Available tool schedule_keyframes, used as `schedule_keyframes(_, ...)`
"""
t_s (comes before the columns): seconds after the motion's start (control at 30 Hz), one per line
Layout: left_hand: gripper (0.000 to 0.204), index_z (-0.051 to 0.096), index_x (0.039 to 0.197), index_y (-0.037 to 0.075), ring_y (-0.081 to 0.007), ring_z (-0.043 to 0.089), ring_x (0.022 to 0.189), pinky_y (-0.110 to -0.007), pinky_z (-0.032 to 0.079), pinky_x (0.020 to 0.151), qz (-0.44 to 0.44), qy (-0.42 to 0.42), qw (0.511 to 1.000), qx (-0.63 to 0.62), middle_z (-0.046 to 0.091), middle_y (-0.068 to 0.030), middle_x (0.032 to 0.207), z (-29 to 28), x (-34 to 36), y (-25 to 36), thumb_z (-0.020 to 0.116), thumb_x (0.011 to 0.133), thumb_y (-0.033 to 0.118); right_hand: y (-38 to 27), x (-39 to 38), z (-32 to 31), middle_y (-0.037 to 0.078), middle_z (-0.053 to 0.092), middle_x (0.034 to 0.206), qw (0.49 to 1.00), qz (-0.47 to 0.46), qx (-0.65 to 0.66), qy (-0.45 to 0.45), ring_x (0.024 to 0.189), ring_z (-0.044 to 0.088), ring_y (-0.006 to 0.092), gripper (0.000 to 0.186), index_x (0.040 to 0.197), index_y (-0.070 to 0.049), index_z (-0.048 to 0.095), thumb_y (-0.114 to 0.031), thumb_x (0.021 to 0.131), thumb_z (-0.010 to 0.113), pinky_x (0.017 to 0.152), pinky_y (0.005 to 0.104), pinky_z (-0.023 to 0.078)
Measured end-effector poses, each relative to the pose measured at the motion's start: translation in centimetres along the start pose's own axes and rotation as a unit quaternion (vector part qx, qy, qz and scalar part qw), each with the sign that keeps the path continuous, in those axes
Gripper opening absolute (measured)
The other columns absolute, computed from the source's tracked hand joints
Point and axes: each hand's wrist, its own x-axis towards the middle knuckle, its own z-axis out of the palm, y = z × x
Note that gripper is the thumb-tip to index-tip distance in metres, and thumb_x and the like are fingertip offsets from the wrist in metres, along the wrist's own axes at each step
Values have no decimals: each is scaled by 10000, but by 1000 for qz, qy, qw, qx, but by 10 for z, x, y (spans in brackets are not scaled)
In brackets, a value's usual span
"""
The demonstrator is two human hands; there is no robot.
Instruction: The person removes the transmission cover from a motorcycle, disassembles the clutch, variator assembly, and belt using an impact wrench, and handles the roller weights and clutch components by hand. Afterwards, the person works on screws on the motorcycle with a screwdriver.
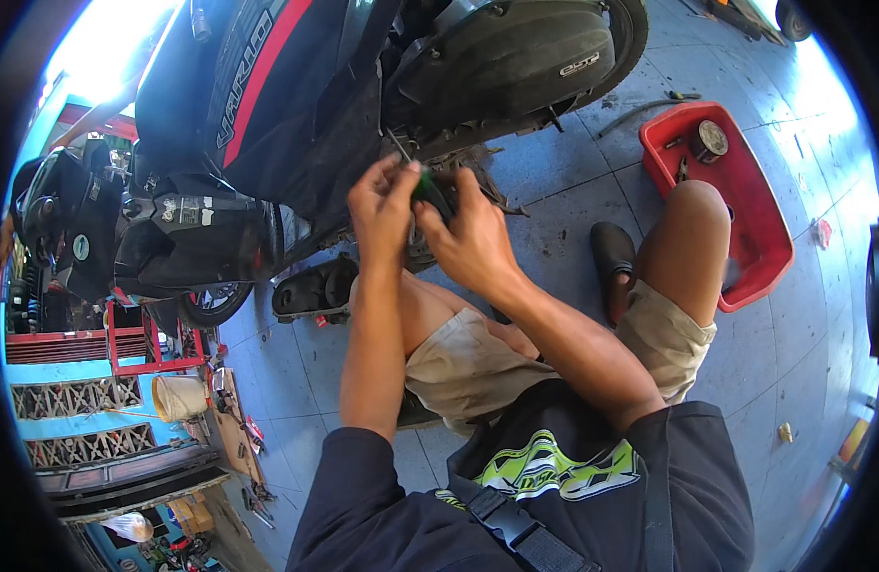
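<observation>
A screwdriver with a green and black handle (423, 184) is between my hands, its thin metal shaft pointing up and left toward the scooter's lower side. My left hand (380, 208) is closed, thumb and fingers pinched about the shaft end of the handle. My right hand (473, 238) is closed round the handle's darker rear part, its fingers partly hidden. Just beyond my hands is a dark scooter (296, 124) with a red stripe, its black engine side cover (511, 62) at the upper middle. What the screwdriver's tip meets is not clear.
At the right, a red plastic tub (782, 253) holds a round can (709, 141) and small tools. A black hollow part (311, 289) lies on the tiled floor by my left forearm. Another dark scooter (172, 229) stands at the left, above scattered tools (258, 496).
</observation>
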Motion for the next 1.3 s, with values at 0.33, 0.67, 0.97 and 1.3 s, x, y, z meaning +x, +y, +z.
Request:
schedule_keyframes(0.33, 329, 615, 1039, -128, -106, 594, 730, -222, 457, 665, -81, -82, 988, 104, 662, -87, 852, -10, 9, -9, 659, 838, 129, 27, 1, 23, 309, 637, 893, 999, 48, -16, 15, 892, 618, 478, 407, 1106, 34, 486, -237, 830, 616, 754, 477, 491)
schedule_keyframes(0.67, 188, 627, 977, -107, -85, 509, 518, -231, 386, 482, -103, -2, 994, 19, 583, -33, 653, -16, 18, -15, 616, 854, 36, 43, 30, 64, 350, 613, 845, 997, 49, 17, 61, 835, 604, 517, 459, 1143, 35, 435, -279, 854, 603, 713, 519, 487)
schedule_keyframes(0.97, 264, 597, 1052, -130, -84, 501, 513, -223, 377, 473, -95, -8, 995, 22, 570, -33, 647, -15, 20, -12, 638, 840, 22, 43, 35, 59, 315, 617, 744, 998, 31, 14, 54, 762, 622, 490, 426, 1146, 15, 431, -249, 859, 602, 652, 502, 497)
schedule_keyframes(1.3, 312, 580, 1083, -155, -92, 531, 544, -216, 410, 522, -95, -5, 995, 21, 596, -49, 683, -17, 21, -18, 653, 819, -7, 44, 33, 58, 332, 623, 846, 997, 41, 25, 54, 824, 613, 501, 427, 1139, 28, 455, -245, 847, 605, 710, 500, 494)
